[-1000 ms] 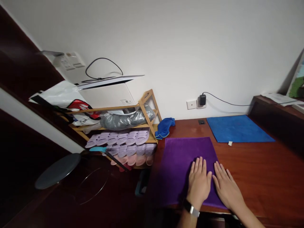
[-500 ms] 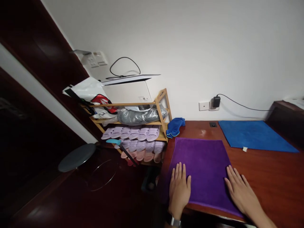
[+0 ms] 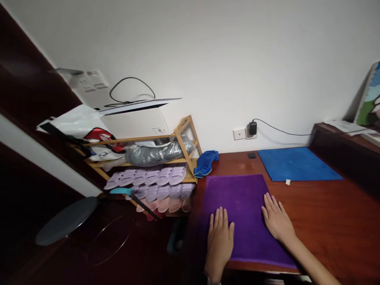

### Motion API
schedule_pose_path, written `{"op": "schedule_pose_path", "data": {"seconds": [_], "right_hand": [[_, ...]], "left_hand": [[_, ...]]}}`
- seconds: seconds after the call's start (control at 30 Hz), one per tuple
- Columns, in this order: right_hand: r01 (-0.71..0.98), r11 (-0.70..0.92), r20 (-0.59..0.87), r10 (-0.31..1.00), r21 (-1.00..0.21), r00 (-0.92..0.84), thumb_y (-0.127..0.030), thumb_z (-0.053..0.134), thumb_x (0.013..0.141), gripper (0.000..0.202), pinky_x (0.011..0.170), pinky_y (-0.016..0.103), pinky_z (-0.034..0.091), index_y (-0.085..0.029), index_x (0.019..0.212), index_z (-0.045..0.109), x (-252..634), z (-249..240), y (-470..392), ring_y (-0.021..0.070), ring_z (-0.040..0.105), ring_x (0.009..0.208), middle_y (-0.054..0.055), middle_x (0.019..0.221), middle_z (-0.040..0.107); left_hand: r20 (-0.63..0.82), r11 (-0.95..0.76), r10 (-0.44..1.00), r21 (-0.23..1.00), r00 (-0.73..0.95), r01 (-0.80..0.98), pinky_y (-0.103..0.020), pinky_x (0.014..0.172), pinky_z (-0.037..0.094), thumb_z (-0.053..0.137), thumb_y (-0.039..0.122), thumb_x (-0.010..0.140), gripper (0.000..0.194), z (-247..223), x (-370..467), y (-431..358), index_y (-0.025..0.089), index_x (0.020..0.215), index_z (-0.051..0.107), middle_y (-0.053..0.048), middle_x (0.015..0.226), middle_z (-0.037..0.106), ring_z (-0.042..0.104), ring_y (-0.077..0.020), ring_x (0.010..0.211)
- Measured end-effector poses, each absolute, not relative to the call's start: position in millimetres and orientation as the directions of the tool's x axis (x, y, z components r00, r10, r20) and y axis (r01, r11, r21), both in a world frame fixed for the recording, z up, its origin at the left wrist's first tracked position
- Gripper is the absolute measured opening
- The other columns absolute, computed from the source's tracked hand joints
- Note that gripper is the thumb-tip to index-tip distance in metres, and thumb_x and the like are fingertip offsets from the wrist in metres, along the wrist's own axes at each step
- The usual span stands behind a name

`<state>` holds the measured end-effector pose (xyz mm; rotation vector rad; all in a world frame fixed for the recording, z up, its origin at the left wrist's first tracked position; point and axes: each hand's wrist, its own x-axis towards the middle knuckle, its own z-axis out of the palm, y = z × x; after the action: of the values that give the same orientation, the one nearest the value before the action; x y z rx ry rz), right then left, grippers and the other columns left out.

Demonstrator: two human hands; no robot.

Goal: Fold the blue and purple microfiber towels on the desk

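A purple cloth lies spread on the reddish-brown table, close to its front edge. My left hand rests flat on the cloth's left part, palm down, fingers stretched out. On the right edge of the cloth lies my right hand, also flat with its fingers apart. Neither hand grips anything. Farther back on the right, a flat blue cloth with a small white tag is spread out. A crumpled blue cloth sits at the table's back left corner.
Left of the table stands a wooden rack with slippers, bags and a white box. A round stool is at the lower left. A black plug in the wall trails a cable to the right.
The view has turned to the right, bringing a picture at the right edge into sight. My right hand has slid farther up along the purple cloth's right edge. My left hand remains flat on it.
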<state>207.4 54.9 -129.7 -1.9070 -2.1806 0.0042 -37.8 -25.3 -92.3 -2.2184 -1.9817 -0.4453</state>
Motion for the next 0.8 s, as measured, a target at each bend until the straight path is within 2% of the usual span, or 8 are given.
{"op": "schedule_pose_path", "data": {"seconds": [0.13, 0.27, 0.43, 0.57, 0.63, 0.8], "right_hand": [[0.972, 0.163, 0.194, 0.972, -0.171, -0.129, -0.038, 0.02, 0.103, 0.069, 0.127, 0.052, 0.028, -0.004, 0.159, 0.041, 208.9, -128.8, 55.7, 0.0304, 0.033, 0.156, 0.014, 0.166, 0.036], [0.973, 0.168, 0.173, 0.975, -0.16, -0.14, -0.036, 0.019, 0.103, 0.068, 0.127, 0.05, 0.028, -0.005, 0.159, 0.042, 210.0, -128.4, 55.9, 0.0289, 0.033, 0.155, 0.013, 0.166, 0.036], [0.971, 0.16, 0.187, 0.974, -0.177, -0.127, -0.039, 0.021, 0.104, 0.069, 0.127, 0.051, 0.027, -0.003, 0.16, 0.039, 208.7, -127.3, 55.4, 0.0305, 0.031, 0.156, 0.014, 0.166, 0.035], [0.971, 0.155, 0.188, 0.975, -0.182, -0.12, -0.04, 0.02, 0.103, 0.07, 0.127, 0.051, 0.027, -0.003, 0.16, 0.04, 209.3, -129.1, 56.2, 0.0309, 0.033, 0.155, 0.014, 0.166, 0.038], [0.975, 0.159, 0.195, 0.972, -0.155, -0.128, -0.041, 0.018, 0.103, 0.071, 0.126, 0.051, 0.028, -0.003, 0.159, 0.041, 210.1, -131.3, 55.0, 0.0311, 0.034, 0.155, 0.013, 0.165, 0.038], [0.982, 0.172, 0.211, 0.966, -0.08, -0.152, -0.04, 0.016, 0.103, 0.071, 0.125, 0.051, 0.031, -0.004, 0.159, 0.042, 215.2, -137.5, 45.7, 0.0308, 0.036, 0.154, 0.012, 0.165, 0.038]], "left_hand": [[0.296, -0.335, 0.916, 0.2, 0.27, 0.921, -0.048, 0.126, 0.036, 0.029, 0.038, 0.111, 0.054, -79.3, 42.9, 15.8, 0.017, 0.159, 0.044, -0.01, 0.163, 0.045, 0.038, -0.0238, 0.154], [0.245, -0.33, 0.932, 0.257, 0.269, 0.909, -0.047, 0.128, 0.032, 0.027, 0.036, 0.111, 0.055, -77.8, 80.2, 43.2, 0.013, 0.157, 0.046, -0.012, 0.161, 0.047, 0.038, -0.0231, 0.153], [0.235, -0.239, 0.953, 0.192, 0.192, 0.952, -0.049, 0.127, 0.033, 0.031, 0.04, 0.111, 0.054, -81.7, 10.3, 33.9, 0.018, 0.158, 0.044, -0.007, 0.163, 0.044, 0.038, -0.0238, 0.153], [0.236, -0.035, 0.971, 0.031, 0.026, 0.999, -0.053, 0.123, 0.039, 0.035, 0.032, 0.109, 0.052, -82.6, -72.5, 18.2, 0.013, 0.156, 0.047, -0.013, 0.162, 0.046, 0.043, -0.0284, 0.151], [0.26, 0.011, 0.966, -0.013, -0.008, 1.0, -0.051, 0.122, 0.041, 0.036, 0.03, 0.108, 0.051, -87.0, -97.5, 9.4, 0.012, 0.155, 0.048, -0.015, 0.161, 0.047, 0.044, -0.0287, 0.15], [0.319, 0.018, 0.948, -0.006, -0.015, 1.0, -0.049, 0.122, 0.042, 0.036, 0.031, 0.108, 0.052, -100.6, -104.1, -11.4, 0.012, 0.156, 0.047, -0.014, 0.162, 0.045, 0.042, -0.0274, 0.151]]}}
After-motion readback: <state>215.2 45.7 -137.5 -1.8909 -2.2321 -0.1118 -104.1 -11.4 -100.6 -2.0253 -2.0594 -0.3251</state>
